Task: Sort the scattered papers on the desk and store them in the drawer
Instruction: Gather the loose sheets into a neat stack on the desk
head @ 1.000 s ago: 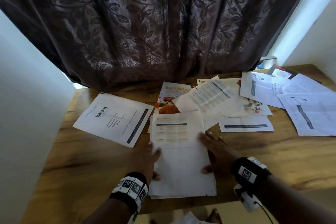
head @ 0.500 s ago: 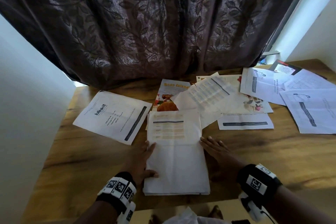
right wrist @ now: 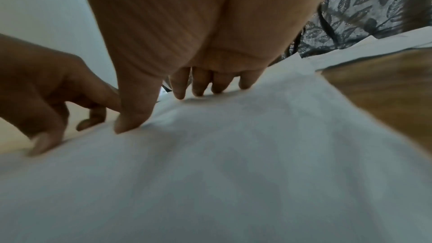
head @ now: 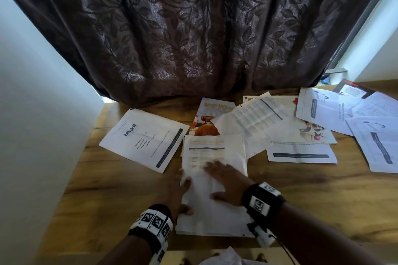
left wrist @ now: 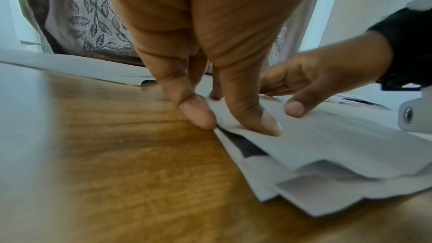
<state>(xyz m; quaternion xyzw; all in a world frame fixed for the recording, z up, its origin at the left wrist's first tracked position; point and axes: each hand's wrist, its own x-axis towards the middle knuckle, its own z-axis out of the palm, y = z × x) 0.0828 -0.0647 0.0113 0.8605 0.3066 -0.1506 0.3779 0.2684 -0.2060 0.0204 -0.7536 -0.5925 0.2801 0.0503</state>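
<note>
Right hand (head: pixel 226 180) now flat atop paper stack (head: pixel 215 211), left hand (head: pixel 176 193) pinching its edge, wooden desk (head: pixel 301 196), curtain (head: pixel 193 28) behind

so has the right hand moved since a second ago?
Yes. The right hand has slid left, from the right edge of the paper stack onto its top, palm flat, closer to the blinkit sheet.

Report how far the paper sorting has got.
Done: a small stack is gathered at the desk's near edge. In hand: left hand grips its side, right hand lies flat on top. Left: the blinkit sheet, the flyer, the right-side sheets; no drawer shows.
</note>
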